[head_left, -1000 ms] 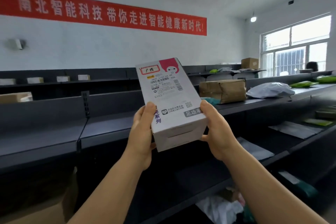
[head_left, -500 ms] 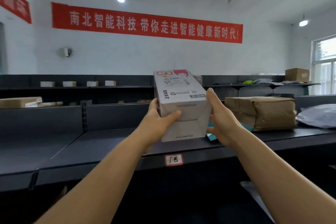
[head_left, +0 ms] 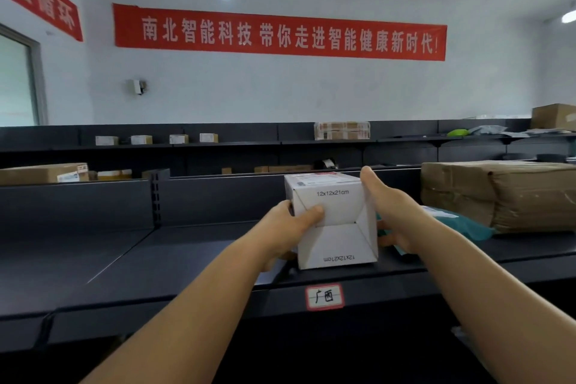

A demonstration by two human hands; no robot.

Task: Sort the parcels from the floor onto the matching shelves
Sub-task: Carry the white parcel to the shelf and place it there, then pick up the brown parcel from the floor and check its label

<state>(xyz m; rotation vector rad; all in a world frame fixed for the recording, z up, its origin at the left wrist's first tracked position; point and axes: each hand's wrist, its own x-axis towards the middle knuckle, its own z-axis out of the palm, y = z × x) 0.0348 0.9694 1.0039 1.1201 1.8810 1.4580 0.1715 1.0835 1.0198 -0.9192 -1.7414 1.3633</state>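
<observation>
A dark metal shelf (head_left: 193, 262) carried a white box (head_left: 335, 221) resting just above its red-bordered label (head_left: 324, 296). Right of the white box lay a teal mailer (head_left: 461, 224), and further right sat a large brown paper-wrapped parcel (head_left: 505, 193).

I see both hands, left hand (head_left: 288, 224) and right hand (head_left: 394, 215), gripping the white box (head_left: 335, 221) on the dark shelf (head_left: 187, 262).
</observation>
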